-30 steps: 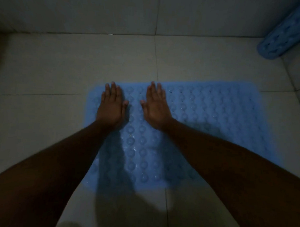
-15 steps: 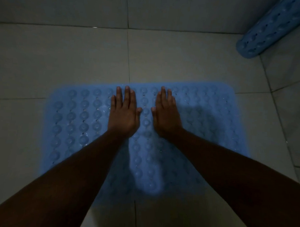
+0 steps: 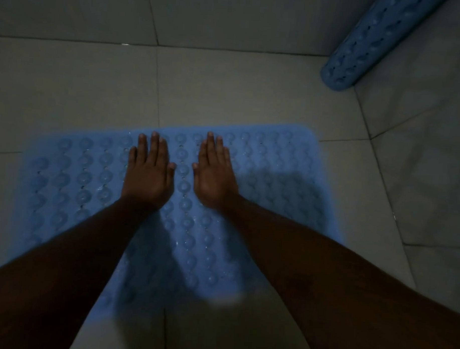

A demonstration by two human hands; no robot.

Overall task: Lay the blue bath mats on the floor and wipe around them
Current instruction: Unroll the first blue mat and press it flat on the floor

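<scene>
A blue bath mat with rows of round bumps lies flat on the pale tiled floor, filling the middle of the view. My left hand rests palm down on its far middle part, fingers straight and together. My right hand lies flat beside it, a narrow strip of mat between the two thumbs. Neither hand holds anything. A second blue mat, rolled into a tube, leans in the top right corner. My forearms hide part of the flat mat's near edge.
Pale floor tiles stretch beyond and to the left of the mat. A wall runs along the top, and another tiled wall rises close on the right. The light is dim.
The view has swung left across the mat, so more of its left side shows now. Both hands stay flat, now a little farther apart, near the mat's far edge.
</scene>
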